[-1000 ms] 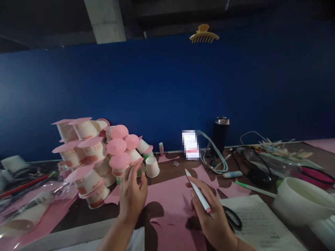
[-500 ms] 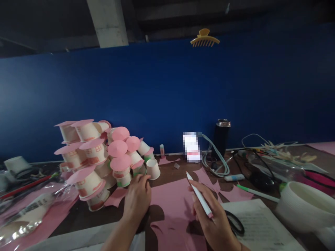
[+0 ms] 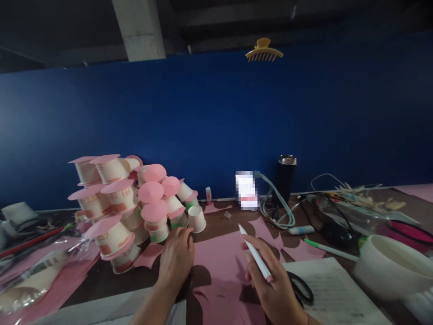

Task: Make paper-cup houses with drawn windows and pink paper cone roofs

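Note:
My right hand (image 3: 274, 280) is closed round a white marker pen (image 3: 255, 254) with a pink end, its tip pointing up and away over a cut pink paper sheet (image 3: 219, 257). Resting on the dark table, my left hand (image 3: 177, 255) has its back turned up and its fingers loosely bent, partly out of sight. Just beyond its fingertips a plain white paper cup (image 3: 196, 220) stands upside down. Left of that hand rises a stack of paper cups with pink disc roofs, among them a cup (image 3: 118, 198) drawn with windows.
A lit phone (image 3: 246, 192) with a blurred screen leans at the blue partition (image 3: 203, 122) beside a coiled cable (image 3: 289, 216). A black flask (image 3: 286, 180), black scissors handles (image 3: 301, 289), a green-tipped marker (image 3: 329, 249) and a large white mug (image 3: 389, 271) are to the right.
The view has shifted very slightly. Both hands keep nearly the same pose, the marker still in my right hand.

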Available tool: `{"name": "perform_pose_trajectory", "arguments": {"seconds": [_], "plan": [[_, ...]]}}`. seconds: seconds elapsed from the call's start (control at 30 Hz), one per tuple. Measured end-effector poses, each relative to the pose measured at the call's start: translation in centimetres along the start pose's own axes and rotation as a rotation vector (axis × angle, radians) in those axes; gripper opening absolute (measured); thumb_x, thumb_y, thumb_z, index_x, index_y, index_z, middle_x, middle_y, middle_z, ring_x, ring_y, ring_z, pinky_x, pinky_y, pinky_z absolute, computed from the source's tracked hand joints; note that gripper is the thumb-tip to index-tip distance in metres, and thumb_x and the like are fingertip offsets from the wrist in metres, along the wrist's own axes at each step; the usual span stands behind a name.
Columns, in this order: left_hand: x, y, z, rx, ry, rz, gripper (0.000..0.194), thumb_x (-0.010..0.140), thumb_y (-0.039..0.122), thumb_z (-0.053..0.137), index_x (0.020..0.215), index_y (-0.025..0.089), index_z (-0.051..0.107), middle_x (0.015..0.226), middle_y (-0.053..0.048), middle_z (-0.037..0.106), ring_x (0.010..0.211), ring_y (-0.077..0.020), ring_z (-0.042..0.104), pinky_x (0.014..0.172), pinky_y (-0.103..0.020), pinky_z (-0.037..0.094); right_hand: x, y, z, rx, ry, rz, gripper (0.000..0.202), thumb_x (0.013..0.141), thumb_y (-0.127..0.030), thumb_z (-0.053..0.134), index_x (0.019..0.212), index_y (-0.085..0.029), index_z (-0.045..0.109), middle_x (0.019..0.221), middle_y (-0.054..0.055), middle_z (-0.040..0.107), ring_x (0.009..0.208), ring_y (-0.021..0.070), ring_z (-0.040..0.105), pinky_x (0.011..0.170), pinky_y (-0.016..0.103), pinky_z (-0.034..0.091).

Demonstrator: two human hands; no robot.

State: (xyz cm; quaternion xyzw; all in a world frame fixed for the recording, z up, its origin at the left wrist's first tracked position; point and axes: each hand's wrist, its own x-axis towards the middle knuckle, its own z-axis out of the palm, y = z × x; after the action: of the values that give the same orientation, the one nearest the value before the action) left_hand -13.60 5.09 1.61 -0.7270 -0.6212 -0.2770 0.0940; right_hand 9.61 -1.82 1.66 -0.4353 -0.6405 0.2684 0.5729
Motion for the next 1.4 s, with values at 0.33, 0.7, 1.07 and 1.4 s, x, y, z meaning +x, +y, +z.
{"name": "perform_pose_trajectory", "arguments": {"seconds": [0.33, 0.7, 1.07, 1.4], "plan": [[1.7, 0.3, 0.2, -0.101, 0.269, -0.023, 0.044, 0.085, 0.023, 0.050, 0.128, 0.014, 0.044, 0.125, -0.017, 0.056, 0.119, -0.0318, 0.049, 0.099, -0.048, 0.040, 0.0, 0.3, -0.3, -0.144, 0.005, -0.133, 0.031, 0.094, -0.020, 0.042, 0.124, -0.025, 0.047, 0.107, 0.008, 0.059, 0.072, 0.0151, 0.064, 0.071, 0.029, 0.056], [4.2, 2.7, 2.0, 0.159, 0.284, 0.033, 0.060, 0.086, 0.041, 0.052, 0.135, 0.009, 0.036, 0.123, -0.023, 0.055, 0.115, -0.0355, 0.050, 0.095, -0.050, 0.038, 0.5, -0.2, -1.0, -0.243, -0.040, -0.338, 0.044, 0.088, -0.008, 0.042, 0.128, -0.025, 0.040, 0.104, 0.009, 0.060, 0.093, 0.0201, 0.062, 0.082, 0.032, 0.053], [3.9, 1.5, 2.8, 0.245, 0.170, 0.075, 0.048, 0.086, 0.032, 0.052, 0.127, 0.008, 0.046, 0.107, -0.019, 0.063, 0.104, -0.0329, 0.056, 0.091, -0.046, 0.040, 0.3, -0.7, -0.5, -0.191, -0.074, -0.357, 0.047, 0.084, -0.007, 0.042, 0.127, -0.024, 0.044, 0.100, 0.008, 0.061, 0.088, 0.0203, 0.063, 0.077, 0.030, 0.054], [4.0, 2.7, 1.6, -0.256, 0.192, -0.023, 0.042, 0.083, 0.039, 0.055, 0.119, 0.016, 0.049, 0.108, -0.014, 0.064, 0.106, -0.0333, 0.058, 0.089, -0.050, 0.045, 0.5, -0.8, -0.9, -0.200, -0.030, -0.330, 0.042, 0.086, -0.009, 0.045, 0.125, -0.024, 0.047, 0.102, 0.008, 0.062, 0.091, 0.0201, 0.063, 0.080, 0.030, 0.053]]}}
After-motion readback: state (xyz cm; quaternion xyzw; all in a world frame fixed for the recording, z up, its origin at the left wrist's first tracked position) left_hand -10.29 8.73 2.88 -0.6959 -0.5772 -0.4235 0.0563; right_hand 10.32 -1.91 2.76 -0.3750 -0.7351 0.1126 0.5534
